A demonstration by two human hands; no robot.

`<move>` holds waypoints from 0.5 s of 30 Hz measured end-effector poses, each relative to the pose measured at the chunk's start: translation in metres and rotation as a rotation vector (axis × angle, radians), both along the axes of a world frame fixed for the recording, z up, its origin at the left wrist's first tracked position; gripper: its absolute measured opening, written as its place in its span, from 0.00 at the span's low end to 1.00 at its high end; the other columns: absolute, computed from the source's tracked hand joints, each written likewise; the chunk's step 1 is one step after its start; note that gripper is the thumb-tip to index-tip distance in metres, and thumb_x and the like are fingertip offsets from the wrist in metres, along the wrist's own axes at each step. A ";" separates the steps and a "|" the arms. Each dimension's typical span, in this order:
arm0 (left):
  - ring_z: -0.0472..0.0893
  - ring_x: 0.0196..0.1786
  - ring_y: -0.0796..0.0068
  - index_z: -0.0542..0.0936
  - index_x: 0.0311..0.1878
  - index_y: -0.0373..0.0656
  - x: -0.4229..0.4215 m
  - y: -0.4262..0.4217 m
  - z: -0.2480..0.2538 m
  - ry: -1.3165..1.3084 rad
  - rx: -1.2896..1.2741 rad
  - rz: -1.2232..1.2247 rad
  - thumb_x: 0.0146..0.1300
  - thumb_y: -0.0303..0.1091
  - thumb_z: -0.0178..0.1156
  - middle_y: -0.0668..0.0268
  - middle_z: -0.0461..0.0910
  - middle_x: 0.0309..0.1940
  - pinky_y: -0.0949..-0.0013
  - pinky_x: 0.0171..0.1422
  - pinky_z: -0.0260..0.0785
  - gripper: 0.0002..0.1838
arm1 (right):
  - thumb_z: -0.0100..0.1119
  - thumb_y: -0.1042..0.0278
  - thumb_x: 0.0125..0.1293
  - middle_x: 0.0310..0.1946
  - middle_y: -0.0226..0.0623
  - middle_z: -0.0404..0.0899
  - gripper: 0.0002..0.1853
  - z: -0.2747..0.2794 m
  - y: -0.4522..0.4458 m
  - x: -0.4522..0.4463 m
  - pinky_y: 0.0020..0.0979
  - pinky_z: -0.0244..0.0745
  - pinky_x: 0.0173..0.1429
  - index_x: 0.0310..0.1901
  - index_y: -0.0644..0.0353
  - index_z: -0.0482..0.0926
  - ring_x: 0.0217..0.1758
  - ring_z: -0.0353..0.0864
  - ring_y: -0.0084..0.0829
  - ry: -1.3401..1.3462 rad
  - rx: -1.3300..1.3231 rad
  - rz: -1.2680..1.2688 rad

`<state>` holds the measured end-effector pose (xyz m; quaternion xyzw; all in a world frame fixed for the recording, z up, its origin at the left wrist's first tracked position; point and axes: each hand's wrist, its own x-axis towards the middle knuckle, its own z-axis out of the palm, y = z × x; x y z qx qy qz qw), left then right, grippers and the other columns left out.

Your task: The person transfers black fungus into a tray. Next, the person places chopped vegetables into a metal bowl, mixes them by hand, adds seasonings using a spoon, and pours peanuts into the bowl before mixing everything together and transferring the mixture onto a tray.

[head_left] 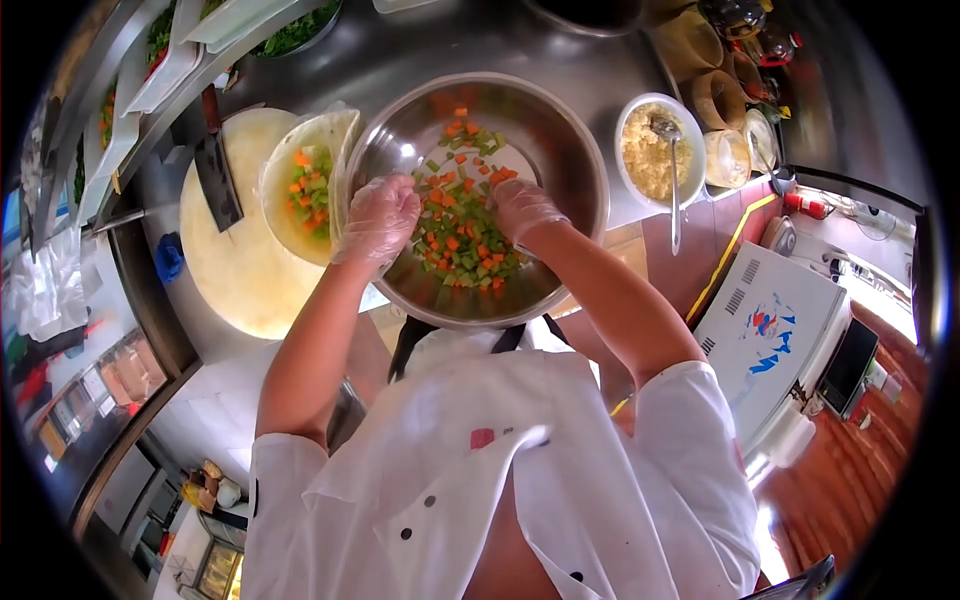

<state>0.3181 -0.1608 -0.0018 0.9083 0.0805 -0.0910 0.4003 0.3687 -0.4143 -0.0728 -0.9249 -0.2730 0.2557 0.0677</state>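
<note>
Orange and green dice of vegetables (468,240) lie loose over the floor of a wide steel bowl (575,170), heaped toward my side and thinner toward the far side. Both of my grips, in clear plastic gloves, are over the bowl: the left grip (383,215) is at its left side, fingers curled inward; the right grip (525,210) bends over the dice, with orange pieces at its fingertips. Whether either closes on anything I cannot tell. The step in hand, as I judge it, is working the dice by hand; the next move would call for loose fingers reaching under the heap, low enough not to spill pieces over the rim.

Just left of the bowl, a pale vessel (335,128) contains more dice in liquid. It overlaps a round board (235,290), across whose far left part lies a cleaver (216,185). To the right, a white bowl (655,98) contains a pale, crumbly food with a spoon (674,205) in it. Bare metal of the desk (440,50) shows beyond.

Farther right, a white chest (800,285) bears a red and blue picture and grey printed panels, and my white jacket (380,480) a small red patch; no lettering is legible on either.
</note>
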 end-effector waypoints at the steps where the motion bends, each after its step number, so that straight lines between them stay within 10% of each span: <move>1: 0.83 0.46 0.51 0.81 0.47 0.42 0.001 -0.002 0.002 -0.023 0.015 -0.021 0.62 0.30 0.64 0.53 0.83 0.42 0.55 0.51 0.75 0.11 | 0.57 0.72 0.63 0.46 0.57 0.83 0.14 0.002 0.001 -0.001 0.44 0.81 0.53 0.50 0.67 0.79 0.51 0.85 0.51 -0.011 -0.009 0.010; 15: 0.82 0.53 0.54 0.85 0.48 0.47 0.043 -0.046 -0.039 0.115 0.380 -0.300 0.58 0.32 0.63 0.56 0.83 0.47 0.54 0.58 0.75 0.13 | 0.56 0.67 0.66 0.48 0.48 0.84 0.14 0.076 0.016 0.017 0.42 0.80 0.57 0.52 0.58 0.80 0.53 0.84 0.48 0.153 -0.042 -0.097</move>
